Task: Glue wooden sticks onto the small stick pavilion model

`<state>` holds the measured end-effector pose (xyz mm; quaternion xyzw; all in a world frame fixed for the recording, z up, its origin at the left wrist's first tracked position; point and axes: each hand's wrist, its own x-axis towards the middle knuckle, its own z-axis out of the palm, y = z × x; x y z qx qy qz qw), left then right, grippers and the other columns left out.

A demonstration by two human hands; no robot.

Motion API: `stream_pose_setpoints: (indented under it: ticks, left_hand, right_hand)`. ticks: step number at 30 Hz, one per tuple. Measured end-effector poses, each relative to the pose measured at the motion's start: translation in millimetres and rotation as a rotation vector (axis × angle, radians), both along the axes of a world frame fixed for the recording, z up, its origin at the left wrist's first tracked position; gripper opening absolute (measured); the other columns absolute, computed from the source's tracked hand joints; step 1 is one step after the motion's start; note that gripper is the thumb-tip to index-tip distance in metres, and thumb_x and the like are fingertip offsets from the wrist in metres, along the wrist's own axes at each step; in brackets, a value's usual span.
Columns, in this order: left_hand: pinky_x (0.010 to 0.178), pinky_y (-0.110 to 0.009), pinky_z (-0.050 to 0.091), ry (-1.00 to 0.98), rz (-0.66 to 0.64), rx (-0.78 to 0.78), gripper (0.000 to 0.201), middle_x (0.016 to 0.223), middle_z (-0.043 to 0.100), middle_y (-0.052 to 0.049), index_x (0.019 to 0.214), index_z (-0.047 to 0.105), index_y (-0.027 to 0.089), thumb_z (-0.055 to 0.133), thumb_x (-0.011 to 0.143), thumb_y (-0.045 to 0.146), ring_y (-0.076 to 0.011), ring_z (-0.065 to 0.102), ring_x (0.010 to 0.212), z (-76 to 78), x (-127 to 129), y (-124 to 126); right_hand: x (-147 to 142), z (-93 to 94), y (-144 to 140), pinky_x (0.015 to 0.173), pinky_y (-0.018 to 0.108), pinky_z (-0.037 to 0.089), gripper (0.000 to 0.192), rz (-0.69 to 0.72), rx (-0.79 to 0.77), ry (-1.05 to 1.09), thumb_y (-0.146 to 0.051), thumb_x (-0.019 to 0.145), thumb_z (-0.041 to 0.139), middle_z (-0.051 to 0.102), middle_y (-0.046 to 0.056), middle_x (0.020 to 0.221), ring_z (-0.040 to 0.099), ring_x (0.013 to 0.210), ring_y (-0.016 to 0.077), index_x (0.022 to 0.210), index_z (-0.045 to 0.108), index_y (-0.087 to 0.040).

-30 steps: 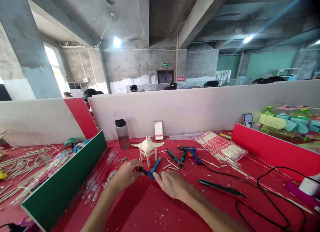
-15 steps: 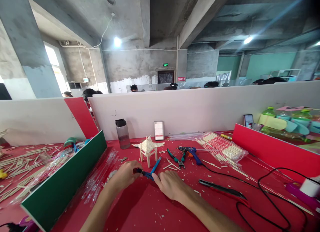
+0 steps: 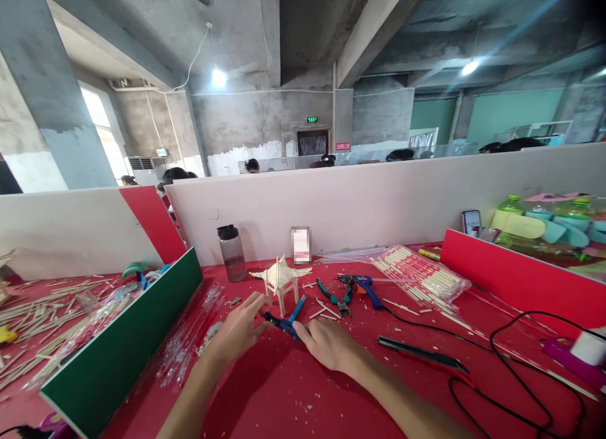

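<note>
My right hand (image 3: 326, 343) is closed on blue-handled pliers (image 3: 283, 324), whose dark jaws point left. One blue handle sticks up to the right, apart from the other. Close to the jaws is my left hand (image 3: 242, 327), with its fingers apart and nothing visible held in them. Just beyond the hands stands a small model pavilion (image 3: 281, 276) made of pale wooden sticks, with a pointed roof on thin legs.
Green-handled cutters (image 3: 344, 306), a blue glue gun (image 3: 362, 284) and a utility knife (image 3: 421, 356) lie to the right. Bundled sticks (image 3: 423, 276) are behind them. A water bottle (image 3: 231, 253) stands at the back; a green divider (image 3: 127, 344) borders the left.
My left hand has opened its fingers from around the jaw end of the pliers. The pliers and my right hand have shifted slightly to the right.
</note>
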<state>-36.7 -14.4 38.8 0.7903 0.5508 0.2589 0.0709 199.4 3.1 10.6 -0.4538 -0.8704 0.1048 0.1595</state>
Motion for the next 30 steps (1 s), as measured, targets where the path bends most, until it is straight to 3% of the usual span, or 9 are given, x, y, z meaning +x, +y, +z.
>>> stream_pose_setpoints:
  ticks: [9, 15, 21, 25, 30]
  left_hand:
    - [0.083, -0.028, 0.048, 0.064, -0.094, 0.037, 0.008, 0.113, 0.063, -0.004, 0.098, 0.06, 0.026, 0.056, 0.091, 0.024, -0.0193, 0.064, 0.096, 0.1, 0, 0]
    - [0.082, -0.027, 0.049, 0.103, -0.109, 0.105, 0.012, 0.112, 0.064, -0.005, 0.099, 0.062, 0.025, 0.051, 0.095, 0.024, -0.0184, 0.064, 0.095, -0.8, 1, 0]
    - [0.081, -0.027, 0.049, 0.117, -0.133, 0.129, 0.021, 0.109, 0.065, -0.005, 0.093, 0.067, 0.024, 0.047, 0.098, 0.024, -0.0165, 0.065, 0.091, -4.7, -1, 4]
    - [0.081, -0.027, 0.048, 0.085, -0.138, 0.12, 0.024, 0.107, 0.065, -0.005, 0.092, 0.066, 0.024, 0.044, 0.1, 0.026, -0.0169, 0.065, 0.09, -2.7, -1, 3]
    - [0.079, -0.028, 0.047, -0.031, -0.074, 0.083, 0.022, 0.1, 0.068, -0.004, 0.097, 0.062, 0.024, 0.043, 0.101, 0.035, -0.0183, 0.064, 0.089, -1.6, -7, 5]
  right_hand:
    - [3, -2.9, 6, 0.058, 0.029, 0.032, 0.077, 0.009, -0.055, 0.062, -0.054, 0.105, 0.013, 0.07, 0.01, 0.064, 0.066, 0.063, 0.0211, 0.065, 0.068, -0.017]
    - [6, -0.1, 9, 0.06, 0.026, 0.038, 0.079, 0.067, -0.228, 0.185, -0.057, 0.104, 0.012, 0.063, 0.006, 0.055, 0.063, 0.055, 0.0175, 0.058, 0.062, -0.016]
    - [7, 3.1, 9, 0.062, 0.027, 0.04, 0.074, 0.066, -0.302, 0.228, -0.055, 0.104, 0.018, 0.056, 0.005, 0.048, 0.062, 0.055, 0.0188, 0.052, 0.056, -0.018]
    - [8, 2.1, 11, 0.062, 0.029, 0.041, 0.071, 0.03, -0.238, 0.152, -0.054, 0.103, 0.022, 0.061, 0.008, 0.053, 0.064, 0.059, 0.0213, 0.055, 0.059, -0.018]
    - [16, 7.8, 6, 0.071, 0.034, 0.046, 0.06, -0.041, -0.032, -0.007, -0.056, 0.1, 0.032, 0.075, 0.016, 0.083, 0.07, 0.079, 0.0298, 0.081, 0.073, -0.016]
